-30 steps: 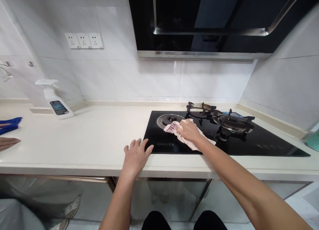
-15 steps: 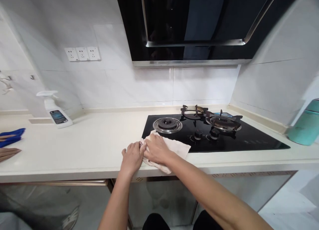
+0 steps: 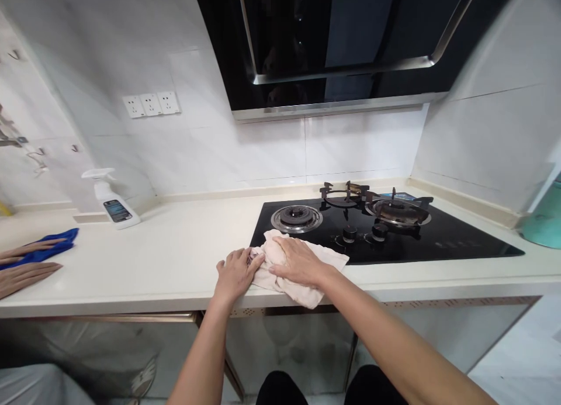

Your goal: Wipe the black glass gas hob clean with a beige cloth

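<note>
A pale crumpled cloth (image 3: pixel 322 258) lies at the front left corner of the black glass gas hob (image 3: pixel 442 241), partly over the counter's front edge. My right hand (image 3: pixel 294 260) lies flat on top of the cloth, fingers stretched out and pressing it down. My left hand (image 3: pixel 235 272) rests on the cream counter (image 3: pixel 175 259) just left of it, fingers curled against the cloth's left end and touching it. The hob carries a bare left burner (image 3: pixel 297 217) and a right burner with its pan support (image 3: pixel 398 211).
A white spray bottle (image 3: pixel 113 200) stands at the back left by the wall. Another person's hands (image 3: pixel 26 272) rest on a blue cloth (image 3: pixel 52 244) at the far left. A teal container (image 3: pixel 543 224) sits at the right edge. A black range hood (image 3: pixel 342 37) hangs overhead.
My right hand has dragged the cloth from beside the left burner to the hob's front left corner. My left hand, flat on the counter before, now touches the cloth's end.
</note>
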The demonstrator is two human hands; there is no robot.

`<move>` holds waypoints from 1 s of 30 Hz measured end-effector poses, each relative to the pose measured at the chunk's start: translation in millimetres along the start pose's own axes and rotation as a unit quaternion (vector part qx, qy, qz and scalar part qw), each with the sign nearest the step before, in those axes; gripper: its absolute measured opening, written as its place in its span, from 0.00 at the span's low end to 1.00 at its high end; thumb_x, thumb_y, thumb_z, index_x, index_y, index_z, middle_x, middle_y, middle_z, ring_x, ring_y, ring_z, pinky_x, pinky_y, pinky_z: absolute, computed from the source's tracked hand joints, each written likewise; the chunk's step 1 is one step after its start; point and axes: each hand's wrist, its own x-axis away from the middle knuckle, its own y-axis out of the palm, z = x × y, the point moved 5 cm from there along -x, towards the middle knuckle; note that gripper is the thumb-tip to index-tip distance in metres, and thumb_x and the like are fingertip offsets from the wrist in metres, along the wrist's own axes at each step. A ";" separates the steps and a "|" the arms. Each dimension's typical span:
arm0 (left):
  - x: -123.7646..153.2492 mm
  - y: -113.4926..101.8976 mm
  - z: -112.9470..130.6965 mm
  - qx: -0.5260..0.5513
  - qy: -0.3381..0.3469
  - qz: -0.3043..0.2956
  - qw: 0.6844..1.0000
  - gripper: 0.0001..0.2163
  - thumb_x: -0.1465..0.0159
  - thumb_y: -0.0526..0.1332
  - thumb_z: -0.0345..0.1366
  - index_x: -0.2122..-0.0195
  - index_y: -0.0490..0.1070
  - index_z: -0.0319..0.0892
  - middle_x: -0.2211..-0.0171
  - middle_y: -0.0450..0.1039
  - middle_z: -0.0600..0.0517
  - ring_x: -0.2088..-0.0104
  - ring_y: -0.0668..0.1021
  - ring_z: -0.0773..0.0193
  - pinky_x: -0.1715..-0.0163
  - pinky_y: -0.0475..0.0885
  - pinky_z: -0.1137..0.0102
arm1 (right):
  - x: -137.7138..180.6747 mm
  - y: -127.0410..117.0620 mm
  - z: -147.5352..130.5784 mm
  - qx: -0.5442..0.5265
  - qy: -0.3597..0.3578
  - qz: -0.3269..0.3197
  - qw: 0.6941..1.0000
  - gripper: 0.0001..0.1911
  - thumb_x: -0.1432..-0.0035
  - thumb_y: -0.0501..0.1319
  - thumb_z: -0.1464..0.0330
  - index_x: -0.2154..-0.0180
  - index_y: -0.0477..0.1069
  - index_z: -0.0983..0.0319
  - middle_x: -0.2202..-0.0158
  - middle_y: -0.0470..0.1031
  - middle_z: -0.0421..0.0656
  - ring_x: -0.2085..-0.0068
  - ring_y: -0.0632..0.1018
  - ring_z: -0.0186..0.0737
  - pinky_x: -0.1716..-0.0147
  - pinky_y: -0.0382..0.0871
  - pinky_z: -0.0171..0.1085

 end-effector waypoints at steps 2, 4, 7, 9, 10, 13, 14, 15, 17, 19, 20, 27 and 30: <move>-0.2 0.1 -0.3 0.000 0.000 -0.006 1.000 0.21 0.24 0.46 0.47 0.35 0.66 0.48 0.35 0.69 0.41 0.34 0.69 0.48 0.37 0.61 0.44 | 8.3 -2.9 4.0 0.001 0.005 0.000 1.000 0.41 0.38 0.64 0.51 0.30 0.58 0.61 0.31 0.64 0.51 0.34 0.66 0.57 0.35 0.57 0.52; -0.3 -0.1 -0.7 0.002 -0.006 -0.008 1.000 0.22 0.24 0.46 0.47 0.35 0.66 0.49 0.34 0.69 0.42 0.34 0.68 0.49 0.37 0.60 0.44 | 16.4 -4.8 8.0 0.001 0.018 0.008 1.000 0.39 0.38 0.63 0.52 0.31 0.60 0.60 0.31 0.64 0.50 0.34 0.65 0.57 0.34 0.56 0.52; -0.8 0.0 -1.2 0.008 -0.016 -0.008 1.000 0.22 0.25 0.48 0.49 0.34 0.66 0.49 0.34 0.68 0.44 0.33 0.68 0.49 0.36 0.60 0.44 | 27.3 -7.5 10.6 0.008 0.038 0.030 0.999 0.36 0.36 0.62 0.54 0.32 0.61 0.60 0.32 0.64 0.51 0.34 0.64 0.56 0.34 0.56 0.52; -1.5 0.7 -1.9 0.008 -0.019 -0.004 1.000 0.23 0.25 0.49 0.51 0.35 0.67 0.49 0.34 0.69 0.44 0.33 0.68 0.49 0.35 0.60 0.44 | 33.1 -9.3 9.8 0.011 0.048 0.042 0.998 0.36 0.36 0.61 0.54 0.32 0.61 0.60 0.32 0.64 0.50 0.34 0.64 0.55 0.34 0.56 0.52; -1.8 1.2 -2.4 0.008 -0.019 -0.002 1.000 0.23 0.25 0.50 0.51 0.35 0.67 0.49 0.34 0.69 0.44 0.33 0.68 0.49 0.35 0.60 0.44 | 35.5 -10.1 9.0 0.011 0.051 0.045 0.998 0.35 0.35 0.61 0.54 0.31 0.60 0.60 0.32 0.64 0.50 0.34 0.64 0.55 0.34 0.56 0.52; -2.5 2.5 -3.6 0.008 -0.017 0.000 1.000 0.23 0.25 0.50 0.50 0.35 0.67 0.49 0.33 0.68 0.44 0.33 0.68 0.49 0.35 0.60 0.44 | 39.8 -11.7 7.2 0.004 0.060 0.046 0.997 0.35 0.35 0.61 0.54 0.31 0.60 0.60 0.32 0.64 0.50 0.33 0.64 0.55 0.34 0.56 0.52; -2.5 2.6 -3.7 0.008 -0.016 0.000 1.000 0.23 0.25 0.50 0.50 0.35 0.67 0.48 0.33 0.68 0.44 0.33 0.68 0.49 0.35 0.60 0.43 | 40.5 -12.0 7.2 0.002 0.063 0.048 0.997 0.35 0.35 0.61 0.54 0.32 0.60 0.60 0.32 0.64 0.50 0.33 0.64 0.55 0.35 0.56 0.51; -2.4 2.6 -3.6 0.006 -0.014 0.000 1.000 0.22 0.25 0.49 0.49 0.35 0.67 0.48 0.33 0.68 0.44 0.33 0.68 0.49 0.36 0.60 0.43 | 40.9 -12.1 7.5 0.000 0.065 0.050 0.997 0.34 0.35 0.61 0.54 0.32 0.61 0.59 0.32 0.64 0.50 0.34 0.64 0.54 0.35 0.56 0.51; -1.8 2.0 -3.0 -0.002 -0.009 -0.002 1.000 0.22 0.24 0.47 0.47 0.34 0.66 0.49 0.33 0.68 0.44 0.33 0.68 0.50 0.36 0.61 0.44 | 41.5 -11.7 9.1 -0.002 0.067 0.057 0.996 0.33 0.34 0.61 0.54 0.33 0.62 0.59 0.33 0.65 0.50 0.34 0.64 0.54 0.35 0.56 0.50; -0.9 1.3 -1.7 -0.014 -0.002 -0.005 1.000 0.21 0.23 0.46 0.45 0.34 0.66 0.50 0.33 0.68 0.44 0.33 0.68 0.50 0.37 0.61 0.44 | 42.2 -10.4 11.2 -0.001 0.065 0.065 0.996 0.31 0.35 0.61 0.57 0.34 0.63 0.59 0.35 0.67 0.49 0.35 0.66 0.53 0.36 0.57 0.49; -0.5 1.1 -0.9 -0.021 0.003 -0.007 1.000 0.21 0.23 0.45 0.45 0.34 0.66 0.51 0.33 0.68 0.44 0.33 0.68 0.50 0.37 0.61 0.44 | 42.8 -9.6 12.5 -0.001 0.064 0.071 0.995 0.30 0.35 0.61 0.59 0.35 0.64 0.60 0.36 0.68 0.49 0.36 0.66 0.52 0.36 0.58 0.49; 1.5 0.0 0.6 -0.044 0.008 -0.008 0.999 0.21 0.23 0.46 0.44 0.33 0.66 0.52 0.33 0.68 0.45 0.34 0.68 0.50 0.39 0.64 0.44 | 53.2 -7.0 16.8 -0.015 0.056 0.109 0.992 0.28 0.40 0.61 0.65 0.38 0.66 0.61 0.39 0.71 0.49 0.39 0.69 0.50 0.37 0.59 0.47; 3.0 0.3 3.5 -0.075 0.031 -0.017 0.997 0.19 0.23 0.48 0.41 0.35 0.68 0.58 0.32 0.67 0.48 0.34 0.68 0.49 0.41 0.65 0.44 | 59.3 -9.6 14.8 -0.022 0.053 0.113 0.992 0.27 0.41 0.61 0.67 0.40 0.67 0.61 0.41 0.72 0.48 0.40 0.70 0.49 0.38 0.60 0.46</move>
